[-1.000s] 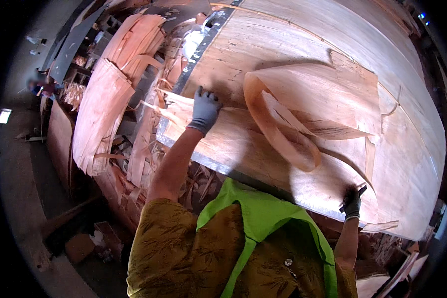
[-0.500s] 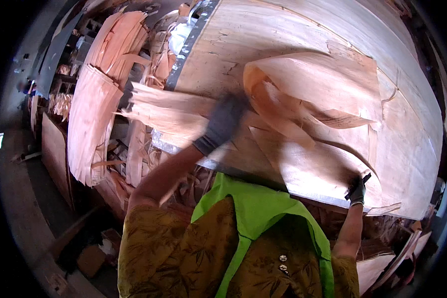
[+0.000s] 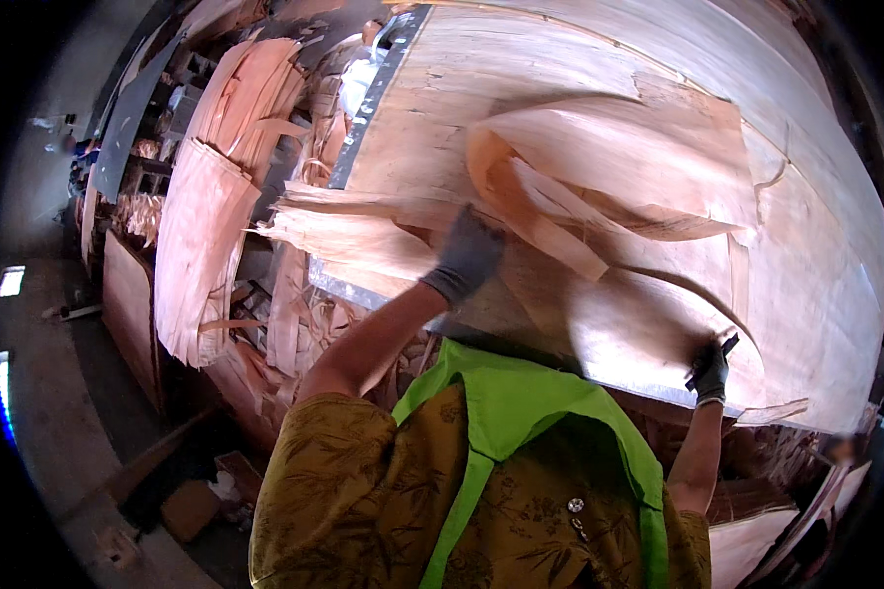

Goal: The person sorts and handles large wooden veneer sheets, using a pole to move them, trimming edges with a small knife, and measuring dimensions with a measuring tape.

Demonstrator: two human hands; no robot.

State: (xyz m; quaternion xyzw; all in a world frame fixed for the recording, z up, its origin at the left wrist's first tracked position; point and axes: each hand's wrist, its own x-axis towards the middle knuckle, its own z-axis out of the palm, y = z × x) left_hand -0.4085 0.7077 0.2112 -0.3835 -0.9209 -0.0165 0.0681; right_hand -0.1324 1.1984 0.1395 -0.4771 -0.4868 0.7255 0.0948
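Note:
My left hand [image 3: 469, 257], in a dark grey glove, is over the wood veneer, beside a curled strip [image 3: 535, 221]. Motion smears its fingers, so I cannot make out whether they grip the sheet. At the near right edge of the table, my right hand [image 3: 709, 375], also gloved, is closed around a small black tool [image 3: 725, 348] whose kind is unclear. Between the hands, a thin veneer sheet [image 3: 629, 329] bulges upward. Beyond it, a larger veneer piece [image 3: 619, 147] is folded and curled over the flat sheets [image 3: 442, 108]. Ragged veneer ends [image 3: 339, 231] stick out past the table's left side.
A tall bundle of reddish veneer strips [image 3: 206, 236] stands left of the table. A dark metal edge [image 3: 368, 108] borders the table there. Scraps [image 3: 290, 304] lie heaped below it. A board [image 3: 128, 304] leans farther left. More sheets [image 3: 751, 540] are at the lower right.
My left hand has shifted slightly right and nearer to me over the veneer. The curled strip has moved a little. My right hand stays at the near edge with the black tool.

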